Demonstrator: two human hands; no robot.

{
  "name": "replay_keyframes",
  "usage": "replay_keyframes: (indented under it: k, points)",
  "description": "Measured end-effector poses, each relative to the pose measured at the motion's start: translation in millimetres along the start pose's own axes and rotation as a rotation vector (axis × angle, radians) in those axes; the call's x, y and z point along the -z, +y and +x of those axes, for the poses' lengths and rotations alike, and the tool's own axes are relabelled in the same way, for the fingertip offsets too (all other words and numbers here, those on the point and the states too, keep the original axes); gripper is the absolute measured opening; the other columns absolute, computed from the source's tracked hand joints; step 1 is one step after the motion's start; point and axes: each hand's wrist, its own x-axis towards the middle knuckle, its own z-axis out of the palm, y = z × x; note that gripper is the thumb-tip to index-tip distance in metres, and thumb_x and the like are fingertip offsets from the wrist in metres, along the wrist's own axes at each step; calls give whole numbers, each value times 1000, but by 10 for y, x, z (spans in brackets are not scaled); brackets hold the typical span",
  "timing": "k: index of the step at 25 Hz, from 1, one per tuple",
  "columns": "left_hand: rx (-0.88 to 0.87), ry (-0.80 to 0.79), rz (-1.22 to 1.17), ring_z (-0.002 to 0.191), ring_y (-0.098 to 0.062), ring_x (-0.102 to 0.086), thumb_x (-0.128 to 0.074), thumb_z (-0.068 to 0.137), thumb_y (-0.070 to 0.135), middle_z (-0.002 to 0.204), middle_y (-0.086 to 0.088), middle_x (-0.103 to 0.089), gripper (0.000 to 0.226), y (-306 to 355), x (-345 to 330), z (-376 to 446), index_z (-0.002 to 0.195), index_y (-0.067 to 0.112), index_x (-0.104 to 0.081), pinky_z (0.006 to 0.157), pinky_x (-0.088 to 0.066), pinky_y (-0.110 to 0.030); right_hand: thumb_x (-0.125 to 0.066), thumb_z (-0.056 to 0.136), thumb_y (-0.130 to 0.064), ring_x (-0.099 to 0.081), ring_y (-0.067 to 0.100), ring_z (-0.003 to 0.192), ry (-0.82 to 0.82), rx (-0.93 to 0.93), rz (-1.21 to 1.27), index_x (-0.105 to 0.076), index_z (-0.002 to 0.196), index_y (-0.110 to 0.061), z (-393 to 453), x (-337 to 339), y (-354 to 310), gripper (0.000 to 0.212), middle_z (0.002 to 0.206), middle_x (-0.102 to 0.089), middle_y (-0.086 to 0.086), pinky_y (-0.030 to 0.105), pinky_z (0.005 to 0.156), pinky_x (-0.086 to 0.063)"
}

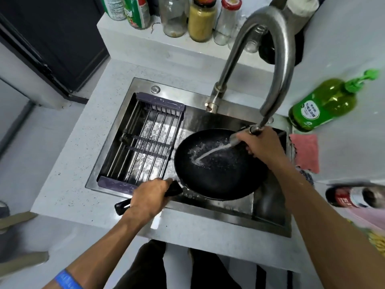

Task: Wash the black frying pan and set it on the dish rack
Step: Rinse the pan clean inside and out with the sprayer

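The black frying pan (218,170) sits tilted over the right half of the steel sink (268,213), its handle pointing to the lower left. My left hand (149,197) grips that handle near the sink's front edge. My right hand (262,146) holds the pull-out spray head of the tall curved faucet (277,59) just above the pan's far right rim. A white stream of water strikes the middle of the pan and splashes. The dish rack (143,142), dark wire with purple ends, lies across the sink's left half with nothing on it.
A green dish-soap bottle (325,103) lies on the counter right of the faucet, with a pink cloth (306,151) below it. Jars and bottles (200,19) stand on the raised ledge behind the sink. A red-labelled bottle (352,197) lies at the right edge.
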Motion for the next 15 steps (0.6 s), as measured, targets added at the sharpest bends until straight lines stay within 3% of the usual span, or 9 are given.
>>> replay_keyframes:
  k: [5,8,10,13,15]
  points:
    - [-23,6,-67,71,-21,-64,-65,82,33,77,5,-66,15,-54,56,-52,95,31,-57,58,-45,-30,-65,70,-56,-66,17,63,6,-9,-208,-78,76,-28,34,412,275,31,64,-69,-2,30,62,-50]
    - [16,-60,-216,64,-7,-62,-69,79,38,66,14,-62,15,-230,135,-223,89,33,-59,52,-41,-24,-71,83,-48,-67,20,69,25,-22,-261,-78,86,-18,193,679,376,31,75,-72,3,34,69,-54]
    - [49,-95,-356,72,-5,-66,-72,79,36,74,14,-69,16,-357,179,-370,93,31,-66,59,-49,-24,-75,85,-41,-64,20,64,26,-24,-242,-77,86,-16,301,791,425,26,75,-71,4,30,63,-49]
    - [67,-111,-714,93,-23,-67,-72,82,10,97,-6,-72,15,-396,300,-537,93,19,-72,83,-54,-41,-78,84,-31,-60,23,53,-8,-52,-74,-76,84,-7,371,650,380,24,68,-70,13,29,54,-49]
    - [38,-98,-789,87,-7,-67,-77,79,12,90,12,-72,19,-393,366,-641,88,29,-74,77,-53,-26,-77,87,-25,-55,16,40,-54,-74,79,-75,77,-7,354,438,339,21,53,-66,8,23,40,-45]
